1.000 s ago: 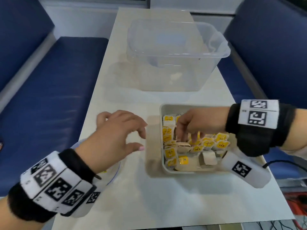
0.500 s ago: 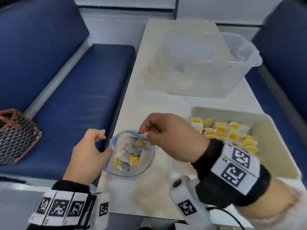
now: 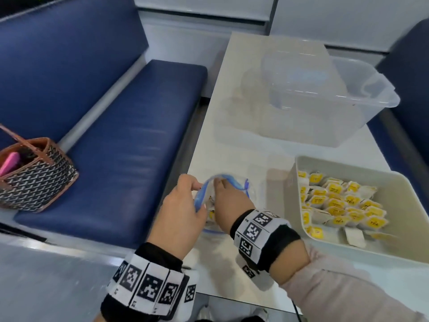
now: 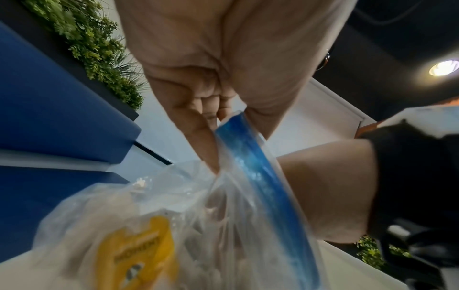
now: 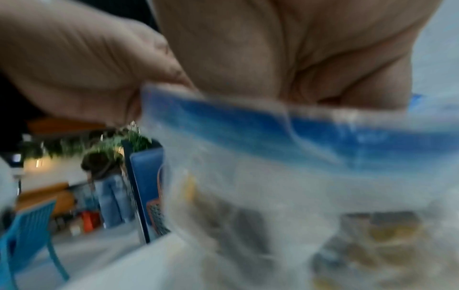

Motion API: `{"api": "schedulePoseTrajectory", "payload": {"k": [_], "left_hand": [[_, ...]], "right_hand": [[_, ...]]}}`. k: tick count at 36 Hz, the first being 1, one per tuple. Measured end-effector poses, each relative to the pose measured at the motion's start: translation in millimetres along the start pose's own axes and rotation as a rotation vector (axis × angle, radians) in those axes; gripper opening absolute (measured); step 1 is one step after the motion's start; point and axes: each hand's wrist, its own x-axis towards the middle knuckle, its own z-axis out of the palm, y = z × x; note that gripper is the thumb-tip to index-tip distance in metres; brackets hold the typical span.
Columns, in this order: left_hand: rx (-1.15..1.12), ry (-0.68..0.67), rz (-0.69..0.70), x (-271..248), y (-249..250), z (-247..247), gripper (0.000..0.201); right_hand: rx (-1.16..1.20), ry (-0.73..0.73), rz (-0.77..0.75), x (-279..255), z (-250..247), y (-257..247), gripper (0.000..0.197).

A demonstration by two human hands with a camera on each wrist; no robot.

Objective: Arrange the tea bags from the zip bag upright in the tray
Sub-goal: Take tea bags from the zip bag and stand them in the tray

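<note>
Clear plastic zip bag (image 3: 241, 189) with a blue rim sits at the table's (image 3: 232, 140) left edge, left hand (image 3: 180, 208) pinching that rim. Right hand (image 3: 228, 201) is deep inside, grip hidden. Tray (image 3: 394, 249) of upright tea bags (image 3: 336, 203) sits beside.

A pale counter (image 3: 234, 145) runs up the middle. On it at about one o'clock sits a clear plastic tub (image 3: 329, 98), see-through walls, open top. Over at nine o'clock there's a woven handbag (image 3: 34, 177) resting on a navy bench seat (image 3: 130, 145), something pink (image 3: 9, 163) poking up inside it. Another blue seat (image 3: 408, 77) edges in at three o'clock. The left wrist view catches green foliage (image 4: 91, 49) above the blue backrest and a ceiling lamp (image 4: 444, 67) glowing.
</note>
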Motion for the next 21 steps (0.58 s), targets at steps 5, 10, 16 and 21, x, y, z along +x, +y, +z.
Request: {"api": "schedulePoseTrajectory", "payload": {"k": [5, 10, 16, 21], "left_hand": [[-0.008, 0.004, -0.002, -2, 4, -1, 0.030], [-0.004, 0.007, 0.006, -2, 4, 2, 0.031], [0.007, 0.002, 0.027, -3, 4, 6, 0.033], [0.003, 0.014, 0.005, 3, 4, 6, 0.027]], "right_hand": [[-0.061, 0.137, 0.021, -2, -10, 0, 0.025], [-0.068, 0.145, 0.030, -2, -8, 3, 0.025], [-0.084, 0.104, 0.042, -1, -12, 8, 0.024], [0.028, 0.053, 0.081, -2, -15, 16, 0.026]]}}
